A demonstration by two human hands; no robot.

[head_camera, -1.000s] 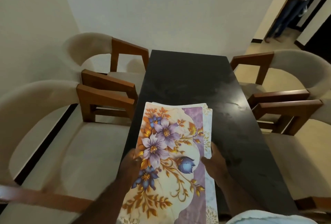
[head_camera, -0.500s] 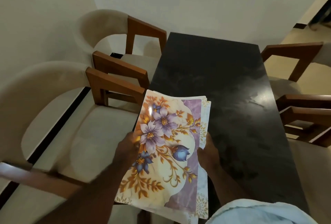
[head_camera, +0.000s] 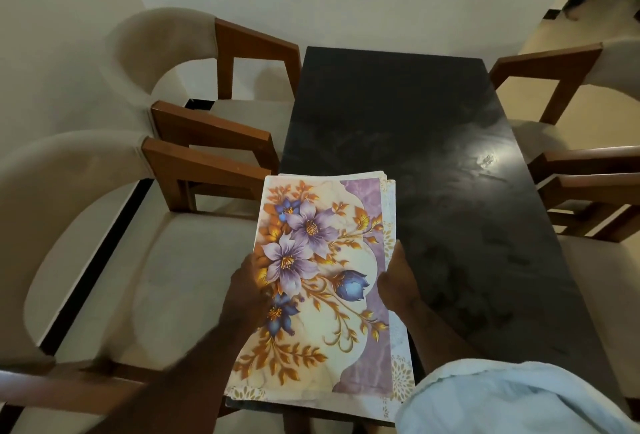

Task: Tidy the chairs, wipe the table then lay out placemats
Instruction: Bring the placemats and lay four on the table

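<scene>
I hold a stack of floral placemats [head_camera: 322, 281] over the dark desk's [head_camera: 433, 142] near-left corner, my left hand [head_camera: 249, 289] and right hand [head_camera: 398, 277] fingers clamped on its long edges.

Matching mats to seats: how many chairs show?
4: two left of the table, far and near; two right, far and near, partly cut off.

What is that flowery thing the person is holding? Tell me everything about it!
It is a stack of placemats, thin, glossy sheets. The top one is cream with purple and blue flowers, golden-orange leaves and a purple marbled band down its right side. Edges of more mats peek out beneath it. The left hand grips its left edge and the right hand its right edge, over the near left part of the dark table.
</scene>
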